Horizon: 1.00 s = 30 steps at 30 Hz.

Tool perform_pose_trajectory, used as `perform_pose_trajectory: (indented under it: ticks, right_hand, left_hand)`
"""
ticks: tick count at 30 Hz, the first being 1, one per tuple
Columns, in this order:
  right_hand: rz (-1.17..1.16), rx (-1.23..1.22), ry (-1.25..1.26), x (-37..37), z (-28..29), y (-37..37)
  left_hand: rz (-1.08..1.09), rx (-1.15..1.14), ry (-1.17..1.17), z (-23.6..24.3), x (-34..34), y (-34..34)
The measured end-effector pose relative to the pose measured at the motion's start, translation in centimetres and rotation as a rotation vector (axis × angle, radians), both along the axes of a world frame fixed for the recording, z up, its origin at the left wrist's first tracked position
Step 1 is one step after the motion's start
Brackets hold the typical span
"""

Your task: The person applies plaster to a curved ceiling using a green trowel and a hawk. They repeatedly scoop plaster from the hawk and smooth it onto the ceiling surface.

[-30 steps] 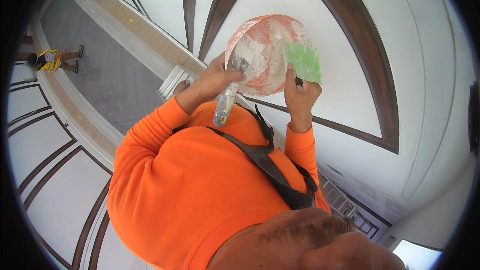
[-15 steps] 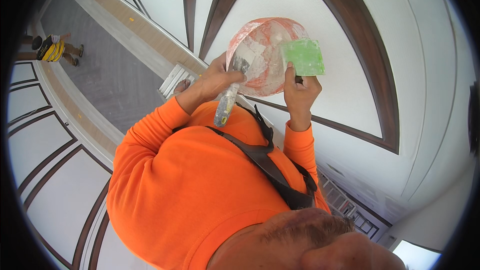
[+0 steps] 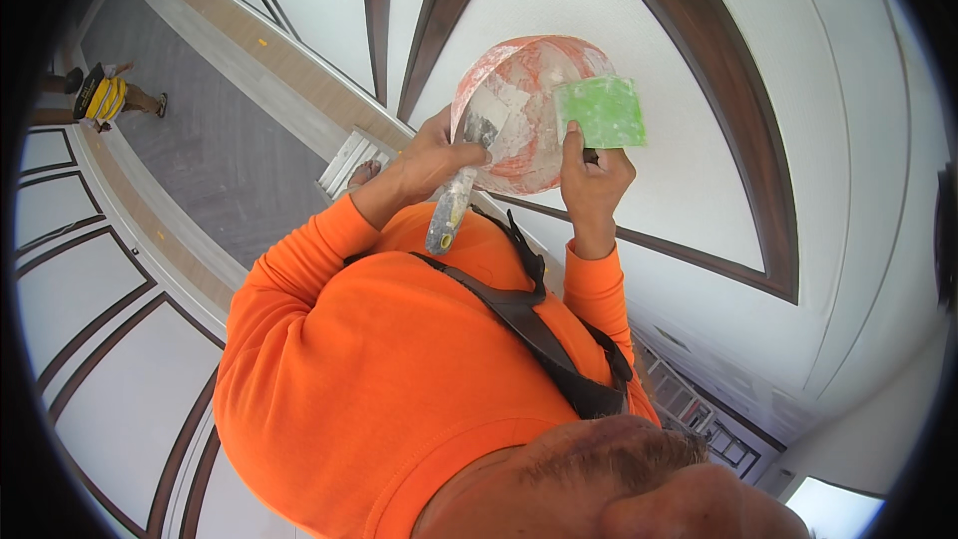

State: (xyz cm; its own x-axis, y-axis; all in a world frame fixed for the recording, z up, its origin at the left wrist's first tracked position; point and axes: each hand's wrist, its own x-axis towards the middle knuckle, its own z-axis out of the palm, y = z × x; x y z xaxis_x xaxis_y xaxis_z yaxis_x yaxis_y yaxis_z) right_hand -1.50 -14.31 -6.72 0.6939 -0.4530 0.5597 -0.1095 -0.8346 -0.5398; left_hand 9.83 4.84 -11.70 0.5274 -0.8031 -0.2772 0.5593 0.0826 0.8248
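White panelled wall (image 3: 699,120) behind. Left hand (image 3: 431,158) grips the bucket (image 3: 519,115) rim, seemingly clamping a putty knife (image 3: 451,208). Right hand (image 3: 591,172), beside the bucket, pinches a green scraper (image 3: 601,112).

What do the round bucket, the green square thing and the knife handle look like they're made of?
The bucket looks like orange plastic, translucent where light passes through, smeared with dried white compound. The green pad in the right hand seems a flat sheet with a rough matt face, perhaps abrasive or sponge; hard to tell. The putty knife handle in the left hand looks like plastic, crusted grey-white.
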Motion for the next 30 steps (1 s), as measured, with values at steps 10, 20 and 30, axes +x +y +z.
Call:
perform_pose_trajectory:
  ticks: [10, 20, 30]
  right_hand:
    - [-0.040, -0.112, 0.045, -2.0, 0.4, 0.2]
    - [0.043, -0.424, -0.131, -3.5, 2.2, -0.2]
    - [-0.188, -0.936, -0.468, -4.4, 14.8, -8.6]
  left_hand:
    - [0.055, -0.045, 0.154, -0.1, -0.6, -0.2]
    - [0.017, 0.015, 0.273, 2.6, -0.5, 0.5]
    - [0.057, -0.050, 0.231, 0.1, -0.8, 0.0]
